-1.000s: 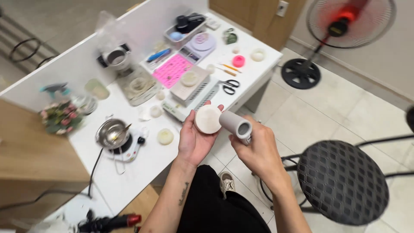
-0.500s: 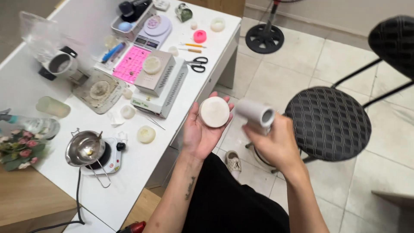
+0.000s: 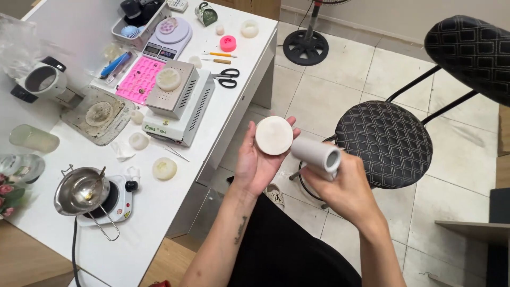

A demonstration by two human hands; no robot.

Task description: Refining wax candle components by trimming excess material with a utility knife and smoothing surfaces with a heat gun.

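Closer together than half a second ago, the left hand [image 3: 258,162] cups a round white disc [image 3: 274,135] on curled fingertips while the right hand [image 3: 340,186] grips a grey cylindrical blower [image 3: 315,153] just beside it; keeping that nozzle aimed squarely looks best.

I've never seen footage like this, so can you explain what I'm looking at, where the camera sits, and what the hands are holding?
No machine here: a person films with a camera worn on the head, looking down at their own hands. The left hand holds a round white disc flat on its fingers. The right hand grips a grey tube-shaped tool beside the disc. To the left, a white table carries a pink mould, scissors, a small pot on a hot plate and a white box-shaped device. A black stool stands on the tiled floor.
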